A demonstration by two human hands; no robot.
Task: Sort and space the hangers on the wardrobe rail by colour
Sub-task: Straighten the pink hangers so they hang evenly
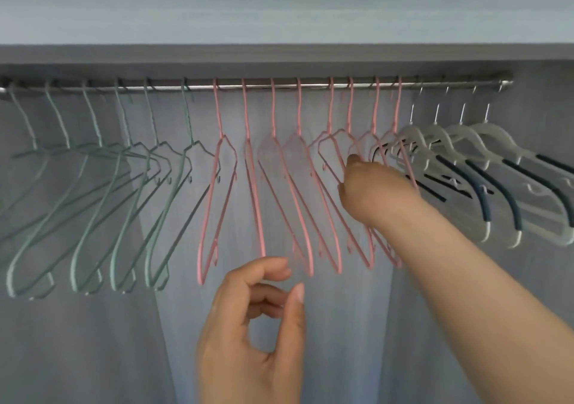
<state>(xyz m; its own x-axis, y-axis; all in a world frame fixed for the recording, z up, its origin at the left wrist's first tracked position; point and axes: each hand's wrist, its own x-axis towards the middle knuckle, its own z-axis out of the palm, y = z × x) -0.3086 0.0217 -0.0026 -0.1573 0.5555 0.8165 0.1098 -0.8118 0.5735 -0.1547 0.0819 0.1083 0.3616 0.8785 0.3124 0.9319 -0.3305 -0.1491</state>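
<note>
Between right hand [372, 186] fingers [354, 160]: pink hanger [329, 165] shoulder wire, pinched | left hand [257, 326]: loosely curled, empty, below | handling: likely light, stiff, slick; take near neck

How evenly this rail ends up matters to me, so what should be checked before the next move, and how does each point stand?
1. Colour runs: green hangers, pink hangers and white hangers each hang together: ok.
2. Hooks on the rail: every hook in view sits over it: ok.
3. Pink spacing: the right four hang closer together than the left four: not ok.
4. Pink-white gap: the last pink overlaps the first white: not ok.
5. Right hand grip on a pink hanger: its fingers are hidden: cannot tell.
6. Left hand free: loosely curled, holds nothing: ok.
</note>
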